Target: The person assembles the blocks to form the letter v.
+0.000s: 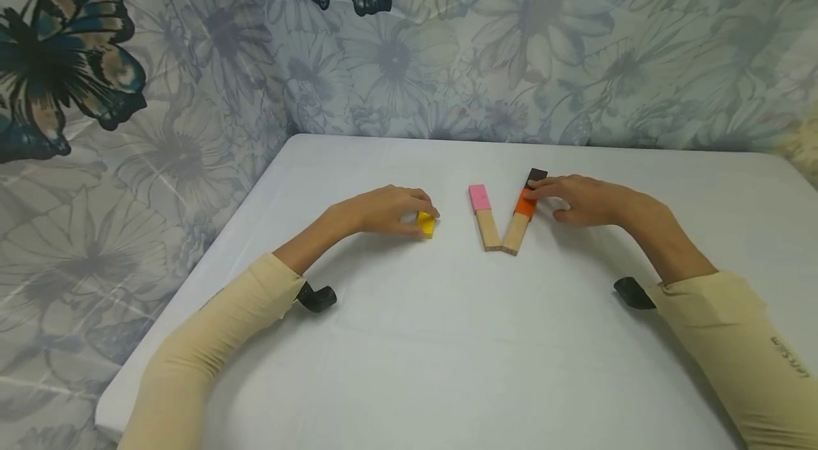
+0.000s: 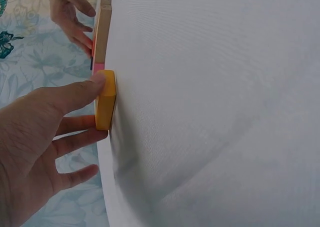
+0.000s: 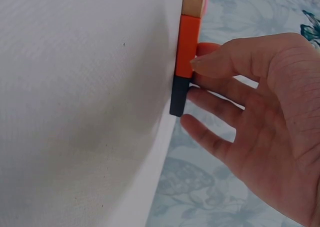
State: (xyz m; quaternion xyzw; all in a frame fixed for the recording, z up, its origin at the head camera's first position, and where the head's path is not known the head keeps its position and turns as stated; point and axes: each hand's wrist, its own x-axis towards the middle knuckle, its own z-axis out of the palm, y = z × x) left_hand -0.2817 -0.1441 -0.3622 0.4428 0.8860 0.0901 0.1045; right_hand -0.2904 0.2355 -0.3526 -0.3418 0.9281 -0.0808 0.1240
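My left hand (image 1: 390, 210) pinches a small yellow block (image 2: 106, 104) between thumb and fingers, low over the white table. To its right, a pink block (image 1: 479, 197) sits at the far end of a plain wooden block (image 1: 488, 230). A second wooden block (image 1: 515, 233) slants away from it, their near ends meeting in a V. Beyond that one come an orange block (image 3: 188, 44) and then a black block (image 3: 179, 97), in line. Extended fingers of my right hand (image 1: 591, 200) touch the orange and black blocks near their joint; the thumb stands apart in the head view.
The white table (image 1: 396, 350) reaches back to a wall (image 1: 409, 74) papered with flowers and butterflies. Black wrist devices show below the left sleeve (image 1: 316, 297) and the right sleeve (image 1: 634, 292).
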